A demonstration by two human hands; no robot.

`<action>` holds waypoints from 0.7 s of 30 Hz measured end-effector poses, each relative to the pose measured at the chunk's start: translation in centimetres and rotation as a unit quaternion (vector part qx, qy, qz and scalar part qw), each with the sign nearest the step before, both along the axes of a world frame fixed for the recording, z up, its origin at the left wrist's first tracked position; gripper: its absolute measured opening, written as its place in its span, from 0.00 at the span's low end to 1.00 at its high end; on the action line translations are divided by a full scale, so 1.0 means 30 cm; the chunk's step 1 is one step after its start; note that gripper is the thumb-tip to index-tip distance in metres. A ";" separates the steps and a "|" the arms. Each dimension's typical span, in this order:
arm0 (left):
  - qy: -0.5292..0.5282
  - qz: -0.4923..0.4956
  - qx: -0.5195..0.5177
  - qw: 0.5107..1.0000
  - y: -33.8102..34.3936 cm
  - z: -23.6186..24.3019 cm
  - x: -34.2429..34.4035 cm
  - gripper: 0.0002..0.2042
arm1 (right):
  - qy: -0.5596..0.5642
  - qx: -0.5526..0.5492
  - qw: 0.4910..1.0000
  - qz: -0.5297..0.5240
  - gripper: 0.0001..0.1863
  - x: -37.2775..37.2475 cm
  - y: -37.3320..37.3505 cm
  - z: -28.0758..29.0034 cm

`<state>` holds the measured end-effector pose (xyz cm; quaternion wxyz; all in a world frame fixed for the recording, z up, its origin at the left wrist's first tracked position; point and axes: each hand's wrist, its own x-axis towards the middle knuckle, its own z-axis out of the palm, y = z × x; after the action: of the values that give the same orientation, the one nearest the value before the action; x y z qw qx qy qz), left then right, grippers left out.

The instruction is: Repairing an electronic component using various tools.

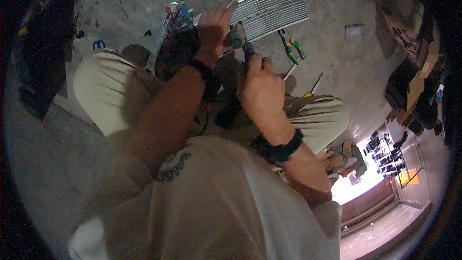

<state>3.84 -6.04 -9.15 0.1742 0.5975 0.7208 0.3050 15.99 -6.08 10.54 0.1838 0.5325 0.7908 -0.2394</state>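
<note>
Bundle of wires (177, 13): upper left of centre, red, blue and green strands sprouting from the dark end of the part being worked on, just left of the left hand.

Spanner (157, 48): a silvery one lies on the concrete floor (337, 62) below the wires, beside the person's knee.

Left hand (214, 29): upper centre, fingers curled over the near edge of the ribbed metal panel (272, 8), thumb pressed on a short dark handle (236, 36). Its grip is closed, steadying panel and handle together.

Right hand (260, 84): centre of the frame, fist wrapped tight round a slim dark tool (248, 50) whose tip points up toward the left thumb. What kind of tool it is cannot be made out.

Pliers (292, 48): green and yellow handles, on the floor right of the hands, just under the panel's lower edge.

Step in hand: by the look of it, working at a fixing or connection at the panel's near corner.

Next move calls for: a firm left hold so the panel does not twist, and careful, small pressure from the right-hand tool.
</note>
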 end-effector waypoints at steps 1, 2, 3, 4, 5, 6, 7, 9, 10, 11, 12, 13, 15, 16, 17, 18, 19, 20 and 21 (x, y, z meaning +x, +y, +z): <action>0.001 0.005 0.023 1.000 0.003 0.003 0.000 0.29 | 0.029 0.004 0.997 -0.072 0.18 -0.020 -0.008 -0.011; 0.002 0.009 0.050 0.999 0.009 0.003 -0.002 0.28 | 0.060 0.011 0.988 -0.145 0.18 -0.030 -0.006 -0.020; 0.004 0.013 0.078 0.997 0.012 0.001 -0.003 0.28 | 0.081 0.002 0.983 -0.167 0.18 -0.030 -0.001 -0.024; 0.009 0.010 0.080 0.997 0.015 -0.001 -0.003 0.27 | 0.101 -0.008 0.977 -0.190 0.18 -0.025 0.006 -0.025; 0.014 0.007 0.080 0.997 0.015 -0.003 -0.004 0.27 | 0.119 -0.014 0.970 -0.213 0.18 -0.014 0.015 -0.022; 0.018 0.004 0.078 0.997 0.014 -0.005 -0.003 0.27 | 0.122 -0.020 0.974 -0.189 0.17 0.001 0.025 -0.016; 0.021 0.000 0.060 0.998 0.010 -0.006 -0.002 0.27 | 0.125 -0.021 0.978 -0.163 0.17 0.017 0.036 -0.007; 0.026 -0.007 0.023 0.999 0.000 -0.005 0.002 0.27 | 0.076 -0.019 0.993 -0.090 0.17 0.043 0.055 0.008; 0.019 -0.004 0.038 0.999 -0.002 -0.004 0.002 0.27 | 0.026 -0.017 0.999 -0.041 0.18 0.052 0.063 0.013; 0.013 -0.001 0.053 0.999 -0.004 -0.003 0.002 0.27 | -0.003 0.008 1.000 0.019 0.19 0.058 0.070 0.017; 0.006 0.002 0.069 0.998 -0.004 -0.001 0.000 0.27 | -0.020 0.022 0.996 0.080 0.19 0.063 0.076 0.020; 0.008 0.001 0.067 0.998 -0.004 0.000 -0.001 0.27 | -0.015 0.061 0.986 0.153 0.20 0.068 0.083 0.021; 0.015 -0.001 0.065 0.998 -0.002 0.001 -0.006 0.27 | -0.010 0.073 0.970 0.232 0.20 0.077 0.094 0.018; 0.012 -0.004 0.057 0.998 -0.001 0.001 -0.009 0.27 | -0.010 0.045 0.970 0.239 0.20 0.080 0.096 0.016; 0.008 -0.009 0.048 0.999 -0.001 0.001 -0.009 0.27 | -0.025 0.012 0.969 0.246 0.20 0.082 0.098 0.013; 0.005 -0.012 0.040 0.999 0.000 0.000 -0.010 0.27 | -0.012 -0.007 0.983 0.183 0.20 0.082 0.099 0.008; 0.010 -0.008 0.049 0.999 -0.001 -0.001 -0.009 0.27 | -0.011 -0.029 0.992 0.120 0.20 0.078 0.099 0.001; 0.013 -0.005 0.058 0.998 0.000 -0.002 -0.007 0.27 | -0.016 -0.051 0.997 0.059 0.20 0.072 0.099 -0.004; 0.016 -0.002 0.067 0.998 0.000 -0.003 -0.006 0.27 | 0.019 -0.045 0.999 -0.014 0.19 0.064 0.098 -0.011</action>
<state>3.68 -6.05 -9.25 0.1228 0.6140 0.7004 0.3426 17.89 -3.14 10.21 0.1891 0.5299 0.7753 -0.2870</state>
